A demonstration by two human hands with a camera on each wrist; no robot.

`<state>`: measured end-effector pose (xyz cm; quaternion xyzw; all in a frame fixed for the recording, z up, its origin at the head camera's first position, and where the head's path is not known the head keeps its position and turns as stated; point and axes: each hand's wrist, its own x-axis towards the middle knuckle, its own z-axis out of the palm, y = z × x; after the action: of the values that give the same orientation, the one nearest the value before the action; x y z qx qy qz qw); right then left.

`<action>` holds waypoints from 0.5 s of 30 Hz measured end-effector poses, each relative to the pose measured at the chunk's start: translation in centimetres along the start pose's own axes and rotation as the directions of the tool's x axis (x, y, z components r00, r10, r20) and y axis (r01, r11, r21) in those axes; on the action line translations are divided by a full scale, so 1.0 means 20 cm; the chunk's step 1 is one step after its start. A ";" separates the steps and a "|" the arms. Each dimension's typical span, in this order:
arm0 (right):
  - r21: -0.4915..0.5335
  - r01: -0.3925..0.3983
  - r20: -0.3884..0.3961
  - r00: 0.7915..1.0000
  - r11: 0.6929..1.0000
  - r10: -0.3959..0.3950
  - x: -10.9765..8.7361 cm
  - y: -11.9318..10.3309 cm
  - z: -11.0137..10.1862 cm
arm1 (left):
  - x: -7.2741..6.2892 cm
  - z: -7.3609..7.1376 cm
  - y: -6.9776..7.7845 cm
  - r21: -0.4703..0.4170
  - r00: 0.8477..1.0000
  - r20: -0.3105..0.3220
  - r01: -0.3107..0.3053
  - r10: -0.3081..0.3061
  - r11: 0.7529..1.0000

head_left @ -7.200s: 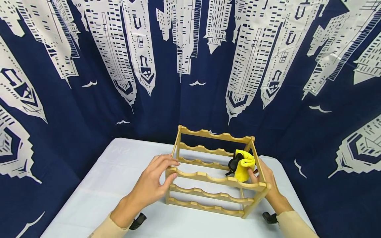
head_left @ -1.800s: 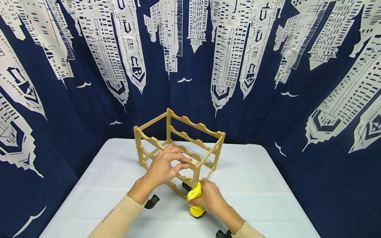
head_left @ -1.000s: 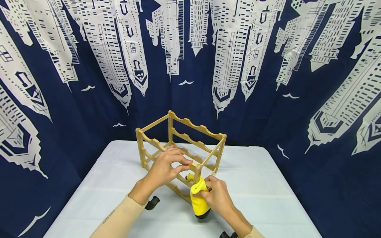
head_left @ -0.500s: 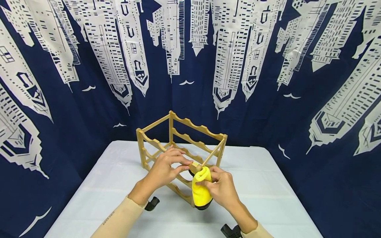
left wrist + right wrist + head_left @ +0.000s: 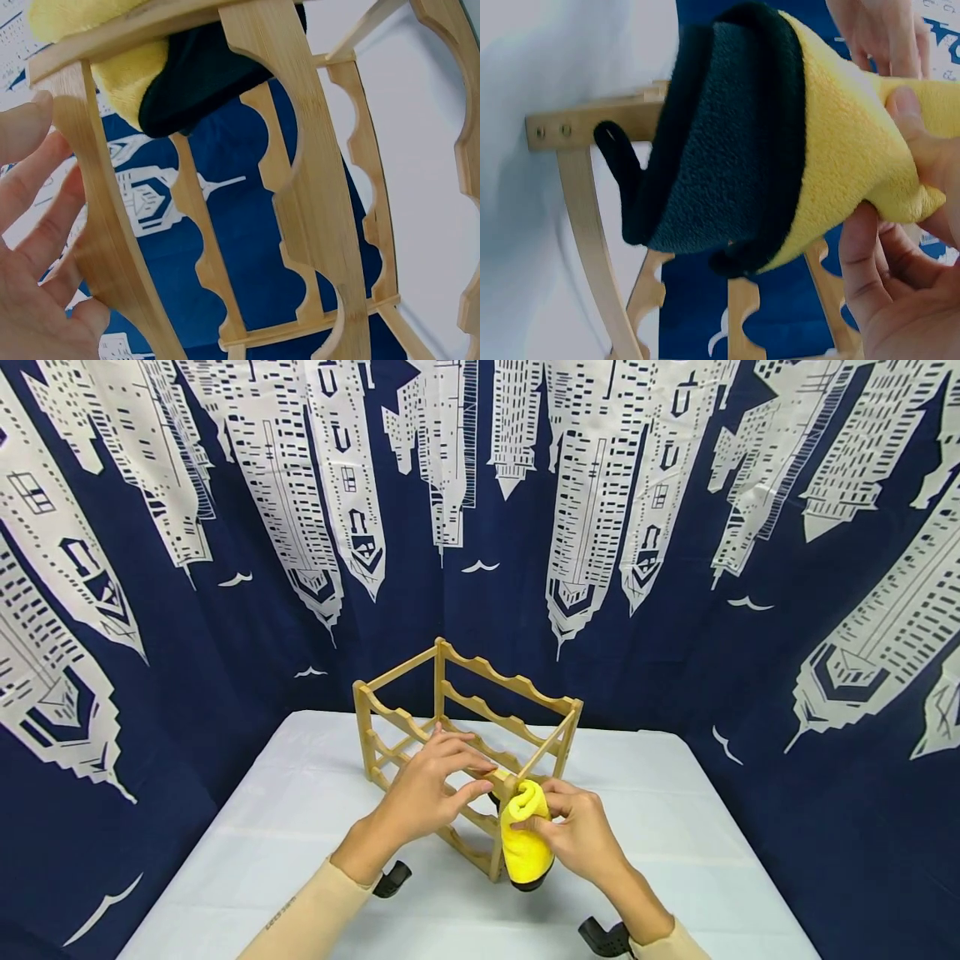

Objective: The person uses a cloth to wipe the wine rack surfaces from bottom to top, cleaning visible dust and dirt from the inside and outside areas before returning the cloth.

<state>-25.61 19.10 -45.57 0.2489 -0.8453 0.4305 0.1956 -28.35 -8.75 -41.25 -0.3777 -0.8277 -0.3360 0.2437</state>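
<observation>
A wooden wine rack (image 5: 401, 718) with scalloped rails stands at an angle on the table. My left hand (image 5: 423, 785) holds its near top rail, thumb on one side and fingers on the other, as the left wrist view (image 5: 45, 240) shows the hand beside the wood. My right hand (image 5: 581, 827) pinches a folded cleaning cloth (image 5: 527, 847) at the rack's near right corner. The cloth is yellow on one face and dark grey with a black edge and hanging loop on the other (image 5: 727, 150). Part of it passes behind the corner post.
A white cloth covers the table (image 5: 660, 843). Behind it hangs a dark blue curtain (image 5: 495, 618) printed with white upside-down buildings. Black wrist devices (image 5: 603, 935) sit below each hand.
Since the oldest frame the rack has been turned, and the cloth has gone from inside its right end to the near corner post. Over the last second my right hand has raised the cloth up that post.
</observation>
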 end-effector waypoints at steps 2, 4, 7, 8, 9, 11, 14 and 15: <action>-0.007 0.000 0.007 1.000 1.000 0.001 0.00 0.02 -0.03 | 0.00 0.01 0.02 0.005 1.000 -0.014 -0.006 0.006 1.000; -0.020 -0.006 0.010 1.000 1.000 0.007 -0.01 0.03 -0.06 | 0.00 0.01 0.05 0.012 1.000 -0.016 -0.007 0.008 1.000; -0.048 -0.020 0.004 1.000 0.999 0.021 -0.01 0.05 -0.11 | 0.01 0.02 0.08 0.043 1.000 0.002 -0.007 0.007 0.999; -0.057 -0.023 0.002 1.000 0.998 0.024 -0.01 0.06 -0.12 | 0.01 0.02 0.10 0.059 1.000 0.012 -0.005 0.004 0.998; -0.066 -0.029 0.002 1.000 0.997 0.029 -0.01 0.07 -0.13 | 0.02 0.02 0.11 0.077 1.000 0.023 -0.002 0.000 0.997; -0.090 -0.045 0.001 0.999 0.995 0.045 -0.01 0.08 -0.16 | 0.03 0.04 0.13 0.118 0.999 0.040 0.002 -0.007 0.993; -0.128 -0.060 -0.003 0.998 0.990 0.060 -0.01 0.10 -0.18 | 0.05 0.06 0.15 0.175 0.998 0.062 0.010 -0.021 0.984; -0.143 -0.062 -0.007 0.998 0.988 0.062 -0.01 0.10 -0.19 | 0.05 0.07 0.16 0.189 0.997 0.066 0.014 -0.027 0.982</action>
<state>-26.16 23.40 -44.90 0.2071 -0.8810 0.3751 0.2006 -26.60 -5.61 -40.32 -0.3557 -0.8673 -0.2456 0.2468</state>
